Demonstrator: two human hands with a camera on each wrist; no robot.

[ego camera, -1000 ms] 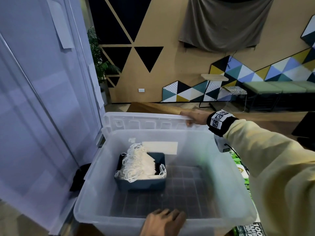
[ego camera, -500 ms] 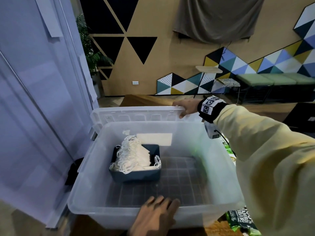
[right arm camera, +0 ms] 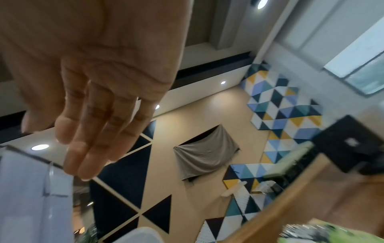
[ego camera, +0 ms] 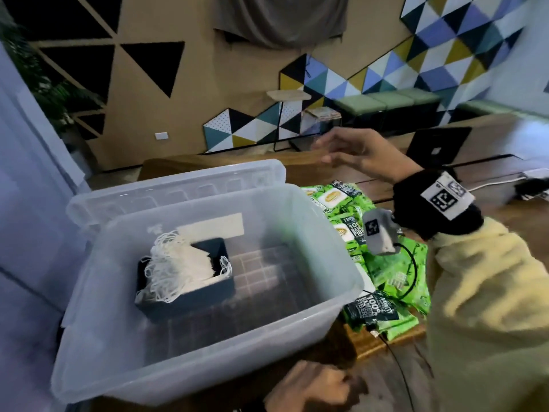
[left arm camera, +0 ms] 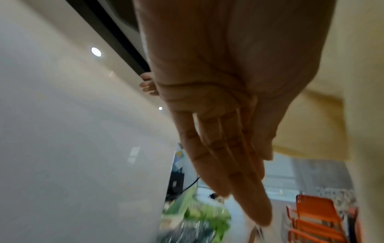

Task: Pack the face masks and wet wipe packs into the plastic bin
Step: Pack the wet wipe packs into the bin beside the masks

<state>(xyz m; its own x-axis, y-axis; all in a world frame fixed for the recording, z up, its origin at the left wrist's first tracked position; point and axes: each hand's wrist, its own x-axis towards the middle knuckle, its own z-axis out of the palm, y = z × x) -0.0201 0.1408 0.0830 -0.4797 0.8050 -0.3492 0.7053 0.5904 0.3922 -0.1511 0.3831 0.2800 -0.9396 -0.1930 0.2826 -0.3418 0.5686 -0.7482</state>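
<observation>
Bare fingers (right arm camera: 87, 131) of the right hand (ego camera: 365, 153) are stretched out loosely and hold nothing; this hand hangs in the air beyond the far right corner of the clear plastic bin (ego camera: 341, 263), above the wooden desk (ego camera: 383, 346); the left hand (ego camera: 315, 388) sits just beside the bin's near wall, its fingers (left arm camera: 228, 156) straight, close together and empty. Inside the bin, toward its left, a dark blue tray (ego camera: 190, 295) holds a stack of white face masks (ego camera: 184, 263) whose ear loops spill over the tray's left edge; the bin's clear lid (ego camera: 166, 185) stands behind its far rim. Green wet wipe packs (ego camera: 389, 269) lie in a heap on the desk just to the right of the bin, outside it; a black cable (ego camera: 413, 263) runs across them.
</observation>
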